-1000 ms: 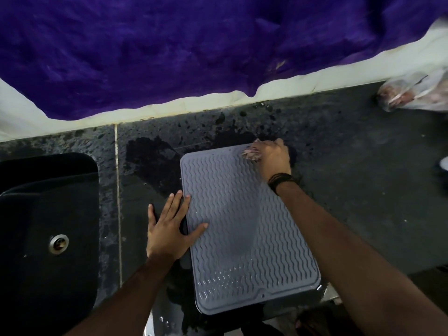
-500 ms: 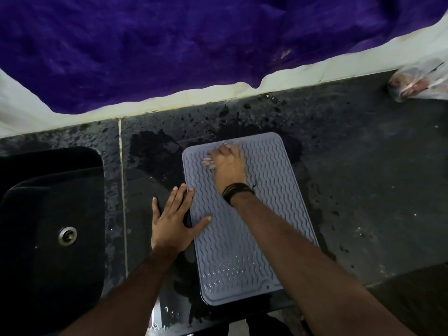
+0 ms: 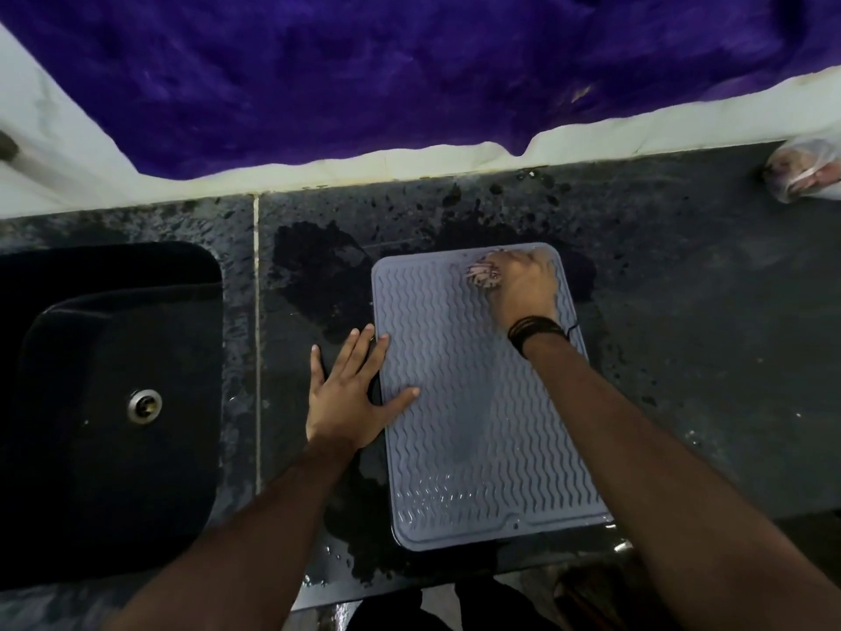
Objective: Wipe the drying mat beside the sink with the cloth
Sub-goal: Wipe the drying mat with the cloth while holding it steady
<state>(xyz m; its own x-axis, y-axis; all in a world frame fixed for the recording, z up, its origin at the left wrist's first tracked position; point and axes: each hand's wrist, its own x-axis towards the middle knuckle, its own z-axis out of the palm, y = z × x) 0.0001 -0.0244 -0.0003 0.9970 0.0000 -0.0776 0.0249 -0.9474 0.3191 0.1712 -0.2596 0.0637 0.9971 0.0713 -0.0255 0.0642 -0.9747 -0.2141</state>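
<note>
A grey drying mat [image 3: 478, 403] with a wavy ribbed surface lies on the dark wet counter, right of the sink [image 3: 104, 403]. My right hand [image 3: 523, 289] is at the mat's far right corner, gripping a small crumpled pinkish cloth [image 3: 482, 273] pressed to the mat. Only a bit of the cloth shows past my fingers. My left hand [image 3: 348, 396] lies flat with spread fingers on the mat's left edge, thumb on the mat, palm partly on the counter.
The black sink has a metal drain [image 3: 144, 405]. Water patches darken the counter [image 3: 705, 334] around the mat. A clear plastic bag [image 3: 801, 175] lies at the far right. A purple cloth [image 3: 364, 70] hangs over the white wall behind.
My right hand with the cloth swept left across the mat's far end, then back to its far right corner. My left hand stayed on the mat's left edge.
</note>
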